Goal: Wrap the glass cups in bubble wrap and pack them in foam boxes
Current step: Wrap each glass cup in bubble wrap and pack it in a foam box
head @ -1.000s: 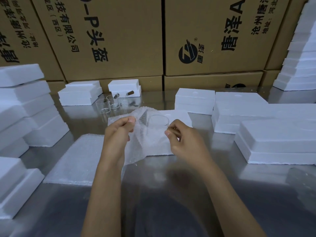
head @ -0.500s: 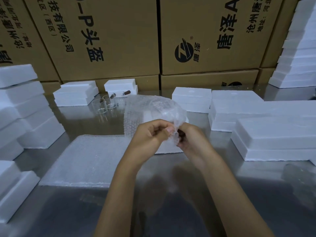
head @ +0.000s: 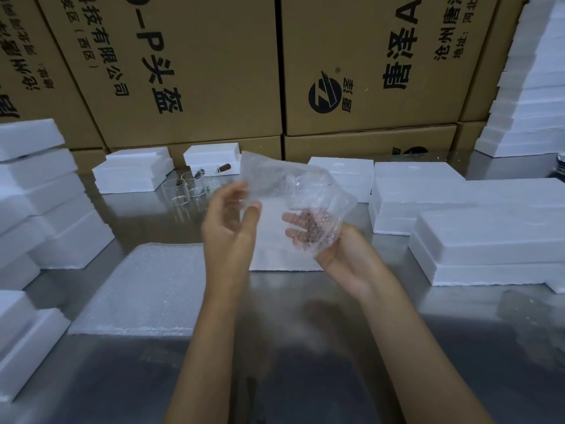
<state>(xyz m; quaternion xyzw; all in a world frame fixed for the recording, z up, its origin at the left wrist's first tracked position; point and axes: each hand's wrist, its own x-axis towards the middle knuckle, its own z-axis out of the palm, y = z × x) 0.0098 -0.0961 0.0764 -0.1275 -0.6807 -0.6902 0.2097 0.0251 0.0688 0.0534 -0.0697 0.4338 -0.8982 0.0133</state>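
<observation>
Now, wrapped cup: a glass cup sits bundled in a bubble wrap sheet, held up over the table
Right hand: cradles the bundle from below, fingers curled up under the wrap; likely to bear the weight while it turns
Left hand: fingers relaxed and spread by the loose flap; gripping nothing, probably ready to fold it over
Spare cups: stand near the far foam boxes; within reach for later
Open foam box: waits at the right
</observation>
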